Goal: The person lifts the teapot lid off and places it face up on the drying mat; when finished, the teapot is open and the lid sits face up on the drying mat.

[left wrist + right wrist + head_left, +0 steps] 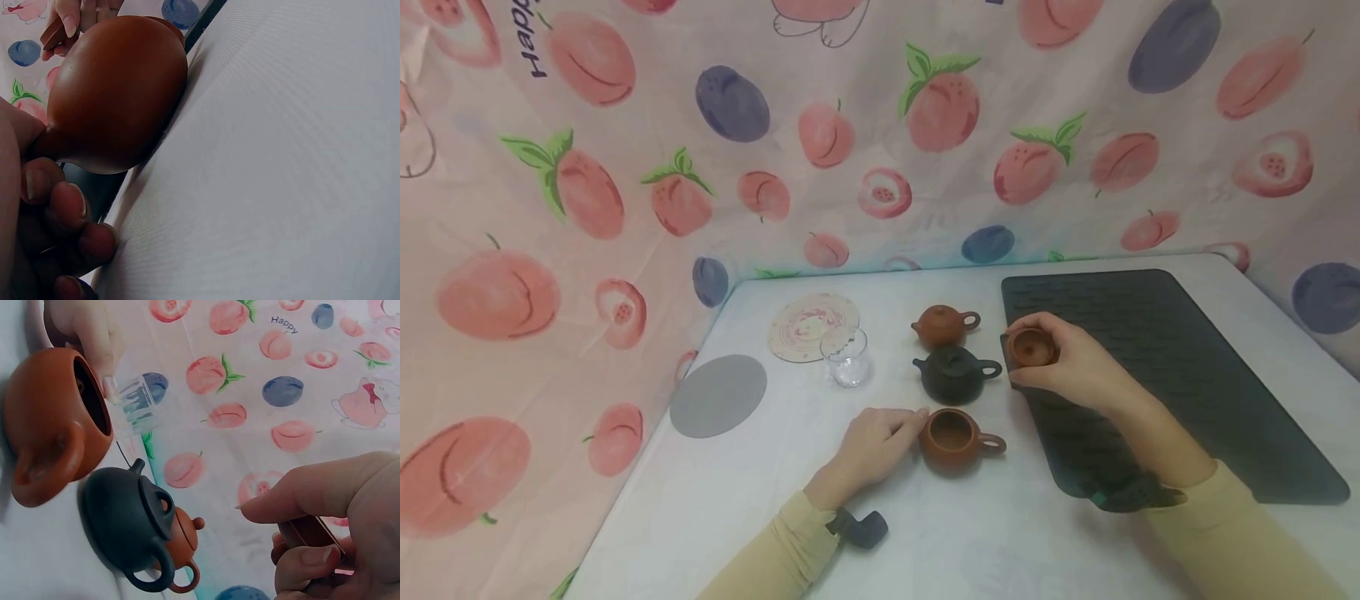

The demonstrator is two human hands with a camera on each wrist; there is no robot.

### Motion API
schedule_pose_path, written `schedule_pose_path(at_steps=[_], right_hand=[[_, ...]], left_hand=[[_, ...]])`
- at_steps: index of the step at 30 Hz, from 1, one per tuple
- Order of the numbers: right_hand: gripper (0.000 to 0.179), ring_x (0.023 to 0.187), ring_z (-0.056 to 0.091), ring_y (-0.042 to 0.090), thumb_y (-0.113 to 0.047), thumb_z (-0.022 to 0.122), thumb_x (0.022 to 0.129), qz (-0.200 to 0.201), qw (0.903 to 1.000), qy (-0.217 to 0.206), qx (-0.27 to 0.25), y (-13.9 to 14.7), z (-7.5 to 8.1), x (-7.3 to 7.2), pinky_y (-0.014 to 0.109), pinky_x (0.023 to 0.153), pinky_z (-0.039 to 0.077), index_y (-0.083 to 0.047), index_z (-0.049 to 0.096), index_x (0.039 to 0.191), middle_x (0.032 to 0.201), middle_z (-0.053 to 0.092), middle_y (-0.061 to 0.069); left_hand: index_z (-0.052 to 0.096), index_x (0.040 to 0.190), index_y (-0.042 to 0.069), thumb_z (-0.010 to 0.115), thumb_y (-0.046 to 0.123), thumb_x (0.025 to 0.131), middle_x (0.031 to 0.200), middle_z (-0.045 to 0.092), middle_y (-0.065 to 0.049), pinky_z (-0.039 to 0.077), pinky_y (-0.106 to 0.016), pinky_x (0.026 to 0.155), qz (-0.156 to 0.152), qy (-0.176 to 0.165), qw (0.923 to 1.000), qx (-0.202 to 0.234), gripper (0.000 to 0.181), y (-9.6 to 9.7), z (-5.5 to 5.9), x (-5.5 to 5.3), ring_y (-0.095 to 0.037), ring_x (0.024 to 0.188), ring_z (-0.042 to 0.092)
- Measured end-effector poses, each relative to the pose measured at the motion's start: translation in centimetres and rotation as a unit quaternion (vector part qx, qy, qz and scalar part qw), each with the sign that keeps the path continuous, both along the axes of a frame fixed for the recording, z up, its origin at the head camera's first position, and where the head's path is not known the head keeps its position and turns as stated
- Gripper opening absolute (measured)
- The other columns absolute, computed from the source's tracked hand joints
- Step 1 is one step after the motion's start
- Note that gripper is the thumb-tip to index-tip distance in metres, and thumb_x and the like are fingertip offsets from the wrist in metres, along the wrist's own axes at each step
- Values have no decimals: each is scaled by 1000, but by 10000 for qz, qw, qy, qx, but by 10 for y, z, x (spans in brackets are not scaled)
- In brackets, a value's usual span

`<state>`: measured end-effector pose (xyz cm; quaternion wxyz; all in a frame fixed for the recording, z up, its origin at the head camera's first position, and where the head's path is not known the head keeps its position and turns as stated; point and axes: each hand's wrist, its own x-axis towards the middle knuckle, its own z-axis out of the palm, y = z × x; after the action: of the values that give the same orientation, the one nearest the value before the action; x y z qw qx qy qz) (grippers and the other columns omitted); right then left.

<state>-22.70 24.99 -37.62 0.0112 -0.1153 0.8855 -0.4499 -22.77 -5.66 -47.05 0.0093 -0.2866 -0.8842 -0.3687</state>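
Note:
A brown clay teapot (950,458) stands lidless on the table, its round mouth facing up and its handle to the right. My left hand (880,446) pinches its spout between thumb and forefinger; the left wrist view shows the grip beside the pot's rounded body (119,94). To the right, over the left edge of the dark mat, my right hand (1075,367) holds a small round brown teapot lid (1032,347) between thumb and fingers. In the right wrist view the lid (306,534) is partly hidden by the fingers.
Behind the lidless pot stand a black teapot (953,379) and a smaller brown one (942,327), both lidded. A clear glass (847,367) overlaps a patterned round mat (797,333); a grey disc (718,398) lies farther left. The dark mat (1195,400) covers the right side.

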Motion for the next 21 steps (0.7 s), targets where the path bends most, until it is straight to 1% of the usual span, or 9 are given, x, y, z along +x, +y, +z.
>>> schedule_pose_path(at_steps=[6,16,21], right_hand=[[61,111,60,32,-18,85,85,3,9991,138,390,7,2,-1,49,90,51,-8,55,137,123,62,15],[62,110,59,35,-22,86,86,-137,9977,192,630,18,7,-2,53,91,51,-8,53,137,123,61,16],[62,107,61,32,-28,87,85,-236,9961,358,772,26,8,-2,51,89,50,-10,52,134,119,63,13]], left_hand=[[55,64,24,41,50,109,56,46,15,37,-24,54,-22,-28,10000,-24,55,0,0,-1,-6,57,47],[52,63,25,41,49,109,55,43,15,35,-24,53,-11,-13,10000,-46,54,0,2,0,-6,56,45],[52,63,25,42,48,110,55,43,15,35,-24,53,-34,-16,10000,-36,53,0,2,0,-6,56,45]])
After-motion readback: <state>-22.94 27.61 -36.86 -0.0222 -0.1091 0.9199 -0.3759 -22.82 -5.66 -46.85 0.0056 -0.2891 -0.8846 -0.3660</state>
